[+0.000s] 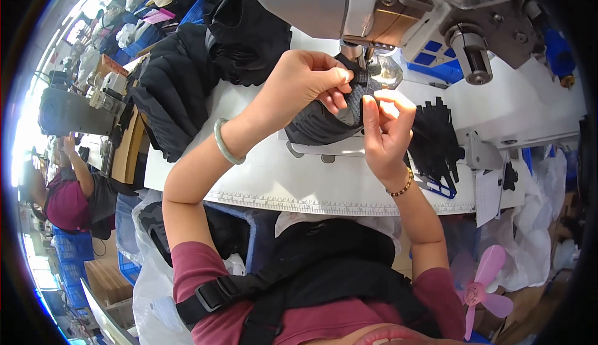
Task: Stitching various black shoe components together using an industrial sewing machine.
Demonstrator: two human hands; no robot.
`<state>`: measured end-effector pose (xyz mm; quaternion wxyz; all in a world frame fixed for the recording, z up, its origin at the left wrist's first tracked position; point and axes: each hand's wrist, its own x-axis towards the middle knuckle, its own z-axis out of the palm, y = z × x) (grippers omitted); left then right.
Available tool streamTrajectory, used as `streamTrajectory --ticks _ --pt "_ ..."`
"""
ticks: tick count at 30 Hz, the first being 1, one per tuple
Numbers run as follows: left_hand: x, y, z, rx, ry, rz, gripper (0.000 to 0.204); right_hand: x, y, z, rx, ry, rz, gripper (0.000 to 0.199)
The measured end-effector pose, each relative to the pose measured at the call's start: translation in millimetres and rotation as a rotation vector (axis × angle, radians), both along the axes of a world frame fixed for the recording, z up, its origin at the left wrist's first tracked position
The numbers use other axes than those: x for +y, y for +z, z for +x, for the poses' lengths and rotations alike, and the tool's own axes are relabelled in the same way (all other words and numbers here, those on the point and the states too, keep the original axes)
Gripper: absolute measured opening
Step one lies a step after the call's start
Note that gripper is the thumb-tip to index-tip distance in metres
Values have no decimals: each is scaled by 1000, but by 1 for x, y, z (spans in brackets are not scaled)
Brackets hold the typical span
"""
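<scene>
My left hand pinches a dark grey and black fabric piece with thumb and fingers, close to the needle area of a sewing machine. The fabric piece is bunched up on the machine bed, its upper edge by the presser foot. At the fabric's right edge my right hand is closed, thumb against curled fingers. What sits between those fingertips is too small to make out. A bundle of black strips lies on the table just right of my right hand.
Piles of black fabric cover the table's left part. A ruler strip runs along the white table's front edge. To the lower right is a pink fan. Another person works at a machine on the far left.
</scene>
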<state>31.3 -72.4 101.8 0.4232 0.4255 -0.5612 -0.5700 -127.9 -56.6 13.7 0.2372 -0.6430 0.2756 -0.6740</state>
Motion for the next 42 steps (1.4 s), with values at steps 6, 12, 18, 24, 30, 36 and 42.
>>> streamTrajectory --ticks 6,12,18,24,30,36,42 --pt "-1 1 -1 -23 -9 24 17 2 9 -9 288 -199 -169 29" --pt "-1 9 -4 -64 -13 31 20 6 12 -12 332 -210 -117 31" --pt "-8 15 3 -290 -91 54 22 5 14 -9 331 -217 -133 31" --pt "-5 15 2 -323 -59 -9 22 8 19 -10 380 -243 -134 28" --pt "-9 6 5 -211 -93 25 22 7 17 -11 402 -262 -160 29" --pt "-9 3 4 -167 -106 -33 24 0 15 -11 275 -235 -108 24" --pt "-14 0 10 -51 -174 -4 25 -1 22 -8 338 -293 -114 25"
